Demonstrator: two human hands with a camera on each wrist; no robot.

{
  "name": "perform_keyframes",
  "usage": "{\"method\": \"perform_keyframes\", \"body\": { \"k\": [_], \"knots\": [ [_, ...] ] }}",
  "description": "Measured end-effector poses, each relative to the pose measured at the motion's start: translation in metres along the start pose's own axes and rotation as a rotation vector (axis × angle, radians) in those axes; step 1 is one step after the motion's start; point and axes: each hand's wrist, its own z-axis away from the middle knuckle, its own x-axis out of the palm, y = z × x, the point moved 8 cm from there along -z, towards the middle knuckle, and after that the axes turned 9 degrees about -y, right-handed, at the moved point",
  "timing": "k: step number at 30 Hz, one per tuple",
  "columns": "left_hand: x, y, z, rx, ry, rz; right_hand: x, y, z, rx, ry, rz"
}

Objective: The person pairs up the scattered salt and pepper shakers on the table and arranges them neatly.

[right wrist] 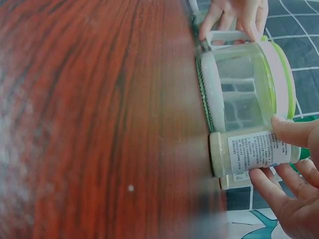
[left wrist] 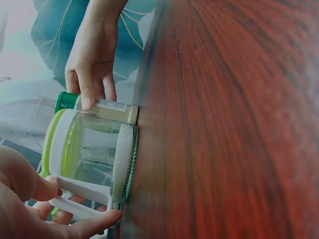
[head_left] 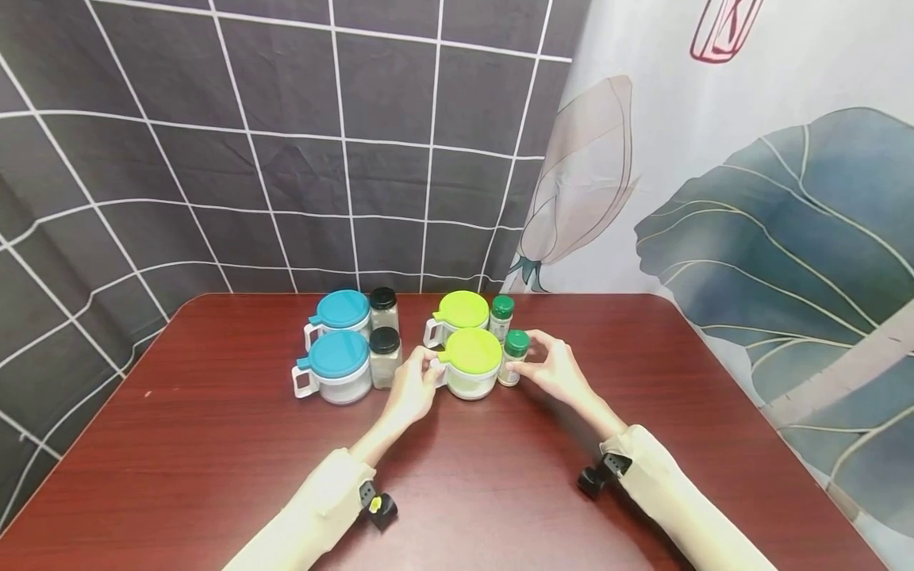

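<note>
In the head view, the left hand [head_left: 414, 388] has its thumb and fingers at the white handle of the front clear jar with a lime-green lid [head_left: 473, 353]. The left wrist view shows the handle [left wrist: 82, 188] pinched between thumb and fingers. To that jar's right, the right hand [head_left: 562, 374] grips a small green-capped seasoning bottle [head_left: 511, 366], thumb on one side and fingers on the other. In the right wrist view this labelled bottle [right wrist: 254, 151] stands against the jar [right wrist: 241, 87], its base on the table.
Behind stand a second lime-lidded jar [head_left: 462, 308] and a second green-capped bottle [head_left: 502, 311]. To the left are two blue-lidded jars [head_left: 339, 354] with handles and two black-capped bottles [head_left: 385, 361]. The reddish-brown table [head_left: 214, 444] meets a grid-patterned curtain [head_left: 286, 174] at the back.
</note>
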Motion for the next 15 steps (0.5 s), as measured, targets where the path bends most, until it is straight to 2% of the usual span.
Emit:
{"method": "perform_keyframes", "body": {
  "k": [7, 15],
  "knots": [
    [-0.0017, -0.0027, 0.0002, -0.031, -0.011, 0.025, 0.0023, -0.0012, 0.0002, 0.004, -0.006, -0.013],
    [-0.0059, -0.0015, 0.0028, -0.045, -0.037, 0.049, 0.0048, -0.0034, -0.0010, -0.006, -0.055, -0.036]
  ]
}}
